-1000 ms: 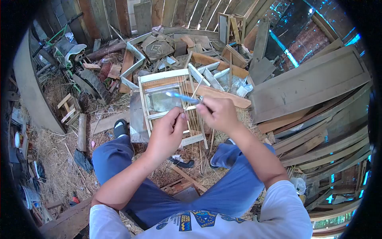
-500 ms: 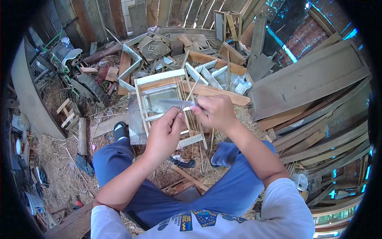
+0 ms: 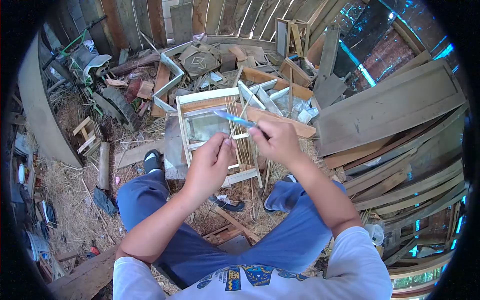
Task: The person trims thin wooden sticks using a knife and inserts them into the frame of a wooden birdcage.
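Strip (image 3: 234, 130) in the head view runs far and right from your left hand (image 3: 210, 160), which pinches it. Your right hand (image 3: 276, 142), to its right, grips a knife (image 3: 236, 119); the blade points left and far, crossing the strip's line. Versus the earlier frame, the blade slants more toward the far side.

Behind the knife (image 3: 237, 119) stands the frame (image 3: 209, 95), scrap wood (image 3: 200, 61) beyond, a panel (image 3: 390, 107) rightward.
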The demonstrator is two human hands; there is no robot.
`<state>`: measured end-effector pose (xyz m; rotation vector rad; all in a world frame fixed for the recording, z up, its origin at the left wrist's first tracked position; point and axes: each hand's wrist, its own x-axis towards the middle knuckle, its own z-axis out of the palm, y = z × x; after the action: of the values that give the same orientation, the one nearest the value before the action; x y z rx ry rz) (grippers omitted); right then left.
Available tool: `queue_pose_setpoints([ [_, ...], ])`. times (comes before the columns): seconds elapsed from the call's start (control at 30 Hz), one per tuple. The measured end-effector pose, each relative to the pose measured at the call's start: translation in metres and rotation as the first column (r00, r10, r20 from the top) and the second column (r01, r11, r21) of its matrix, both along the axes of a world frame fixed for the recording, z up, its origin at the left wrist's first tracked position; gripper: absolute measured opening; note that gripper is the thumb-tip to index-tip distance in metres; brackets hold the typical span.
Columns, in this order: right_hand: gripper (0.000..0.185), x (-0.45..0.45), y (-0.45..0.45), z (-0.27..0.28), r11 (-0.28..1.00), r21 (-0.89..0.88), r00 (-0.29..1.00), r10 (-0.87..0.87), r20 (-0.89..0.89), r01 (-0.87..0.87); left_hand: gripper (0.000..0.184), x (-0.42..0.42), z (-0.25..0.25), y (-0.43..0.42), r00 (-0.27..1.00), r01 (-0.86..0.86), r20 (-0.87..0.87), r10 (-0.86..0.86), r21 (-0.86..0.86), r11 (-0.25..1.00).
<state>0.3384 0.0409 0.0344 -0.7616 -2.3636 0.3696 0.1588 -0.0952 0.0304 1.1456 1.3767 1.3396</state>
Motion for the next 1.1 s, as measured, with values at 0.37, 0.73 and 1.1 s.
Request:
queue_pose_setpoints([
  [0.37, 0.037, 0.004, 0.006, 0.0, 0.991, 0.107, 0.993, 0.069, 0.095, -0.079, 0.022, 0.004, 0.008, 0.002, 0.966, -0.014, -0.257, 0.022, 0.032, 0.999],
  [0.73, 0.032, 0.018, 0.021, 0.002, 0.987, -0.081, 0.986, -0.148, -0.078, 0.141, 0.021, 0.001, -0.005, 0.005, 0.981, 0.112, 0.158, -0.11, -0.004, 0.994],
  [1.1, 0.036, -0.003, -0.002, -0.002, 0.979, 0.143, 0.987, 0.139, 0.075, -0.149, 0.023, 0.001, -0.001, 0.005, 0.997, 0.072, 0.032, -0.073, 0.035, 0.997],
])
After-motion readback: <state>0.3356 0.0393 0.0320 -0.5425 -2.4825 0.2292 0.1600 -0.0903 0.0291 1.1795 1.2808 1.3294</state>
